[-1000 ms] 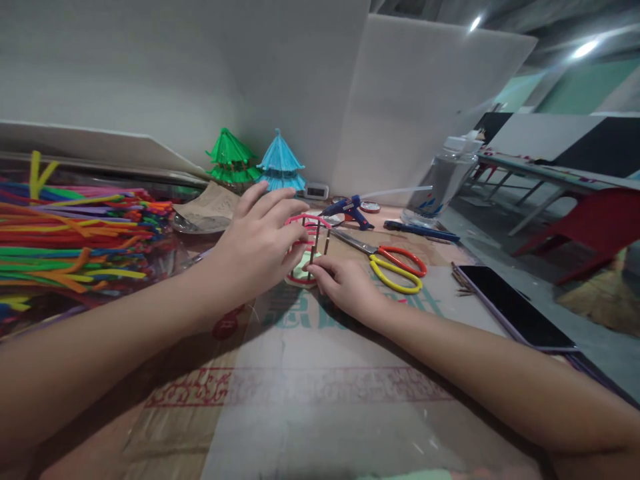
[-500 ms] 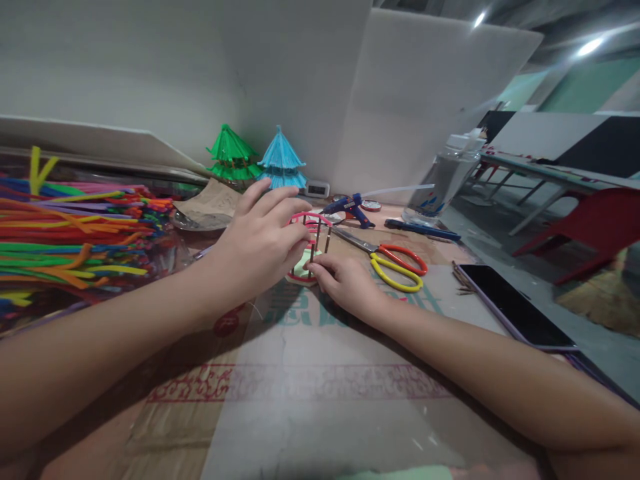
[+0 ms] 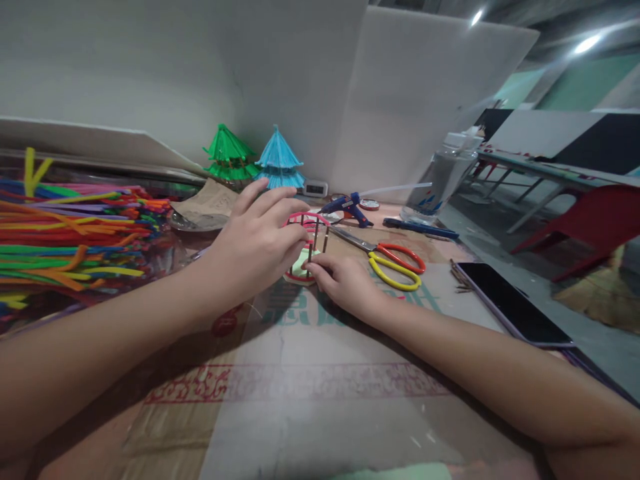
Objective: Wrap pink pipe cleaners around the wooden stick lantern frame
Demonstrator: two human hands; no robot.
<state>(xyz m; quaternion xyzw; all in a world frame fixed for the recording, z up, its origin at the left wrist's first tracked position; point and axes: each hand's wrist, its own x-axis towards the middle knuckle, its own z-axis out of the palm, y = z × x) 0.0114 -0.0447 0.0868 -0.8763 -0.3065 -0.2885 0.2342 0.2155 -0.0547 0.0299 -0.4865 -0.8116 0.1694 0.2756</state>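
A small craft frame (image 3: 314,235) stands on the cardboard: thin brown sticks rise from a pale green base ringed in red, with a pink pipe-cleaner ring on top. My left hand (image 3: 260,243) curls round its left side, thumb and fingers touching the pink ring. My right hand (image 3: 345,283) lies low on the cardboard, its fingertips pinched at the foot of a stick on the base's near edge.
A heap of coloured pipe cleaners (image 3: 70,233) fills the left. Green (image 3: 227,157) and blue (image 3: 279,160) pagoda models stand at the back wall. A blue glue gun (image 3: 350,208), red-yellow scissors (image 3: 390,263), a water bottle (image 3: 443,177) and a phone (image 3: 510,303) lie to the right.
Almost nothing has changed; both hands stay on the frame, and the view has shifted very slightly.
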